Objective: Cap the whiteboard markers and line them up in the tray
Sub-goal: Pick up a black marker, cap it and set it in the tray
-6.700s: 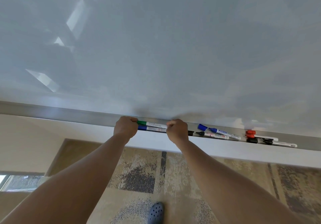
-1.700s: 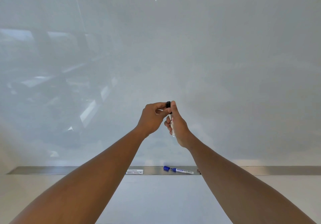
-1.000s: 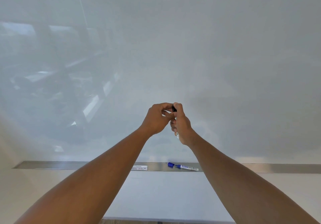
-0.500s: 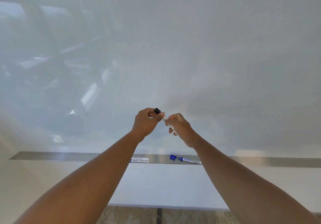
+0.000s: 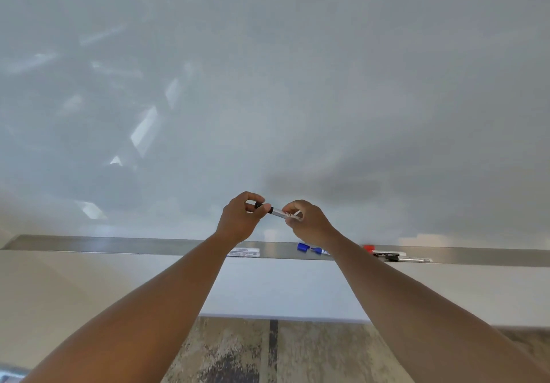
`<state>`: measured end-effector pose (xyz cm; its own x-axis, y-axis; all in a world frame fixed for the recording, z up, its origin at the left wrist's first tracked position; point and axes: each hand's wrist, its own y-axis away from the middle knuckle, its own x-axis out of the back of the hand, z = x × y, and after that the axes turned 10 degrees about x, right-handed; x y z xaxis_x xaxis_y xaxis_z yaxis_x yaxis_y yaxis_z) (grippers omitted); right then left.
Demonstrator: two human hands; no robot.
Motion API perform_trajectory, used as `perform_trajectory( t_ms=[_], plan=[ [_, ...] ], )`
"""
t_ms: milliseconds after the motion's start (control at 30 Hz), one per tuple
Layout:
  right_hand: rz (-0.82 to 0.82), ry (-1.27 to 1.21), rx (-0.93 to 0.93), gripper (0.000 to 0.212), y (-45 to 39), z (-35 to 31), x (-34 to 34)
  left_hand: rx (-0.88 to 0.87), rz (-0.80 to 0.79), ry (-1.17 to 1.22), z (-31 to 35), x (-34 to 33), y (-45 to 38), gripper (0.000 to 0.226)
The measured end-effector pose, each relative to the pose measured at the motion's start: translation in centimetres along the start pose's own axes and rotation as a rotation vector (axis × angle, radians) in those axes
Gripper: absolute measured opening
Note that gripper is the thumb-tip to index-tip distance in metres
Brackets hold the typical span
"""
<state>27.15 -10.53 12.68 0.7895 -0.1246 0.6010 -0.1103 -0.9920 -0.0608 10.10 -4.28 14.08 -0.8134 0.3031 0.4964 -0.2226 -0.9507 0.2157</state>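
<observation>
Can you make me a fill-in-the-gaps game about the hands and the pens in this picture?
1. The white whiteboard marker with the black cap is held by ____ hands.
2. The left hand pinches the end that is coloured ____.
3. The loose blue cap lies in the long ____ tray.
4. The right hand holds the marker's ____ barrel.

Missing words: both; black; metal; white

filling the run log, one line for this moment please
left hand: on black cap end | right hand: holds black marker barrel | tray: markers waiting
</observation>
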Motion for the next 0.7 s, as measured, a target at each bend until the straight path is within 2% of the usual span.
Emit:
perform_trajectory(
  t_ms=[200, 333, 533, 700],
  plan=[
    [-0.045, 0.077, -0.010, 0.024, -1.0, 3.0, -2.2, 0.002, -0.090, -0.177, -3.3, -0.3, -2.3, 0.008],
    [-0.089, 0.152, -0.024, 0.024, -1.5, 5.2, -3.4, 0.023, -0.133, -0.283, -4.9, -1.0, -3.5, 0.011],
    [-0.125, 0.319, -0.076, 0.027, -2.2, 8.0, -5.0, 0.025, -0.077, -0.435, -7.0, -2.8, -4.9, 0.012],
    [-0.179, 0.491, -0.036, 0.027, -2.4, 9.4, -5.8, 0.018, -0.034, -0.546, -8.4, -4.0, -5.3, 0.014]
  ],
)
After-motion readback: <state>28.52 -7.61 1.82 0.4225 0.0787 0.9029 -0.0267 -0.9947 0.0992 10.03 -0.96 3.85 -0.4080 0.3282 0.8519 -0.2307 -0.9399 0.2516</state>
